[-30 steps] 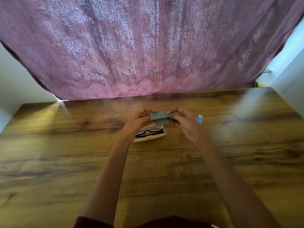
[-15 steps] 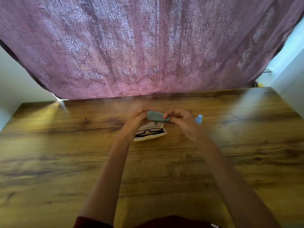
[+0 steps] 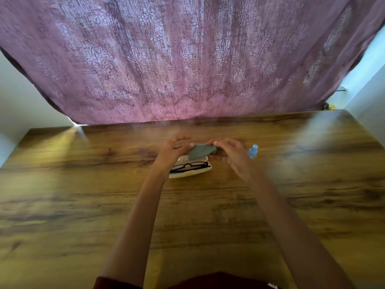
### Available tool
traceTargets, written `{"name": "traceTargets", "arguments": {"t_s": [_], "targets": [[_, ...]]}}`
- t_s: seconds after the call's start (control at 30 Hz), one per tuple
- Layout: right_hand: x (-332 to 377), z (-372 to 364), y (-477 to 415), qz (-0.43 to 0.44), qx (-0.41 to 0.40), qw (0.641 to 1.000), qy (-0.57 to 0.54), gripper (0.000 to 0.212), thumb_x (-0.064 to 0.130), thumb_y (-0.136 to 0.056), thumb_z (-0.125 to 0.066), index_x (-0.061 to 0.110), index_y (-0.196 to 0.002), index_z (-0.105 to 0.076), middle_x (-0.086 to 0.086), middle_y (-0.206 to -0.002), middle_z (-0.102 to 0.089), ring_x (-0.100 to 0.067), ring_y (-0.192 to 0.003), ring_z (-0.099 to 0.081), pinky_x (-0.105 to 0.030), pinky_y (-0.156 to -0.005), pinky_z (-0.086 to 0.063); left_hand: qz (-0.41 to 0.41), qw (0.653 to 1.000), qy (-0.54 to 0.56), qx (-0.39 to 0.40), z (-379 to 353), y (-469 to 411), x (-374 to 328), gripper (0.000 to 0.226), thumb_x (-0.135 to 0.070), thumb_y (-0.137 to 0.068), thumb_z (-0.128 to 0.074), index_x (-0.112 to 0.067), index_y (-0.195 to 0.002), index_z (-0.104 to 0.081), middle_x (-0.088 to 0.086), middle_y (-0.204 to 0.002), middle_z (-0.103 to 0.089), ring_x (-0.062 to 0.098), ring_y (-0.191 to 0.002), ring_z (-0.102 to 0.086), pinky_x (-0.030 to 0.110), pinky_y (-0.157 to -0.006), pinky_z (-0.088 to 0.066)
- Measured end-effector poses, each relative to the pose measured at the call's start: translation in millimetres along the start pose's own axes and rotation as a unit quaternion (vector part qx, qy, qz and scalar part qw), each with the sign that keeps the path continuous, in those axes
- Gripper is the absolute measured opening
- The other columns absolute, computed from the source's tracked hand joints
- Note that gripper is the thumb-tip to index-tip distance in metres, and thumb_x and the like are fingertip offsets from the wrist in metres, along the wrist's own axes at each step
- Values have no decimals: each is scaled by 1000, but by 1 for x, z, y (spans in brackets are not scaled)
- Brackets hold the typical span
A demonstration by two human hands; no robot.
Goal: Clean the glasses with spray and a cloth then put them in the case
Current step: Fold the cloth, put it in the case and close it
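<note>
Brown wood-grain table carries an open white glasses case with black-framed glasses inside. Left hand and right hand each pinch the crumpled grey cloth (above case). Small blue spray bottle just beside right hand.

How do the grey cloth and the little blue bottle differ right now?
The grey cloth is soft and crumpled, held up between the left hand and right hand; the blue bottle is rigid and stands untouched on the table. The cloth hangs over the open case; the bottle stands right of it.
</note>
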State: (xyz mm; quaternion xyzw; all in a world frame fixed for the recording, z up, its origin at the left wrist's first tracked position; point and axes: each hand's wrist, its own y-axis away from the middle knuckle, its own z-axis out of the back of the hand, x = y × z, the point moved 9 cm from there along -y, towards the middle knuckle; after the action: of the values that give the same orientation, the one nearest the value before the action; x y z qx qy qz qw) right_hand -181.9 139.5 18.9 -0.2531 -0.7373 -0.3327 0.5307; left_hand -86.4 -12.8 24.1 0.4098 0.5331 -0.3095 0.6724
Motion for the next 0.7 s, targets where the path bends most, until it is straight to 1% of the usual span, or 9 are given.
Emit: {"name": "traceTargets", "arguments": {"t_s": [0.1, 0.2, 0.3, 0.37, 0.4, 0.5, 0.57, 0.63, 0.7], "targets": [[0, 2, 0, 13, -14, 999, 30, 28, 7, -86, -67, 5, -113, -62, -14, -113, -66, -26, -106, -65, -41, -89, -55, -1, 1000, 14, 5, -3, 1, 1, 25, -30, -83, -72, -24, -107, -65, 4, -106, -69, 20, -104, -62, 29, -88, -49], [2, 2, 0, 25, -22, 999, 35, 33, 4, -85, -67, 8, -116, -62, -12, -110, -68, -24, -101, -67, -38, -86, -56, 12, 999, 12, 44, -12, 2, 5, 38, -27, -79, -76, -21, -114, -63, 1, -108, -69, 13, -99, -64, 20, -77, -50], [5, 4, -2, 33, -34, 998, 46, 25, 5, -82, -70, 9, -107, -68, -8, -102, -72, -20, -97, -69, -27, -79, -57, 13, 997, -14, 71, -20, 2, 10, 45, -16, -75, -79, -18, -116, -63, 6, -110, -68, 17, -97, -66, 25, -82, -52], [6, 5, -2, 34, -43, 998, 45, 17, 6, -81, -72, 13, -96, -70, -4, -94, -74, -17, -92, -70, -20, -72, -56, 7, 997, -20, 74, -22, 1, 12, 41, -13, -77, -77, -14, -115, -64, 8, -106, -69, 17, -91, -65, 25, -79, -51], [6, 6, -2, 33, -47, 998, 41, 15, 6, -81, -73, 15, -93, -70, -4, -92, -74, -17, -91, -70, -19, -70, -56, 7, 997, -23, 74, -22, 1, 14, 38, -14, -79, -75, -11, -115, -64, 8, -103, -70, 16, -88, -64, 25, -77, -49], [4, 7, -5, 31, -54, 997, 46, 13, 9, -82, -72, 14, -93, -69, -4, -94, -72, -17, -93, -69, -23, -77, -57, 22, 997, -44, 55, -19, 0, 21, 28, -20, -86, -68, -5, -110, -67, 5, -89, -68, 13, -77, -59, 24, -70, -44], [2, 7, -6, 30, -53, 997, 53, 11, 12, -83, -71, 14, -93, -68, -5, -95, -71, -19, -94, -69, -28, -82, -57, 31, 998, -36, 44, -18, 0, 23, 26, -20, -90, -64, -2, -108, -67, 5, -86, -68, 12, -73, -62, 20, -67, -47], [-1, 5, -6, 23, -53, 997, 49, 10, 13, -85, -70, 12, -93, -65, -7, -95, -69, -20, -93, -69, -31, -79, -58, 34, 998, -2, 52, -20, 1, 22, 26, -19, -92, -61, -2, -110, -67, 5, -89, -71, 10, -72, -68, 15, -66, -52], [-3, 4, -7, 22, -59, 997, 51, 10, 14, -86, -69, 12, -93, -63, -7, -94, -69, -18, -90, -69, -28, -72, -59, 38, 998, 20, 47, -19, 2, 22, 25, -20, -92, -60, -4, -109, -68, 7, -91, -72, 10, -71, -70, 14, -66, -54]]}}
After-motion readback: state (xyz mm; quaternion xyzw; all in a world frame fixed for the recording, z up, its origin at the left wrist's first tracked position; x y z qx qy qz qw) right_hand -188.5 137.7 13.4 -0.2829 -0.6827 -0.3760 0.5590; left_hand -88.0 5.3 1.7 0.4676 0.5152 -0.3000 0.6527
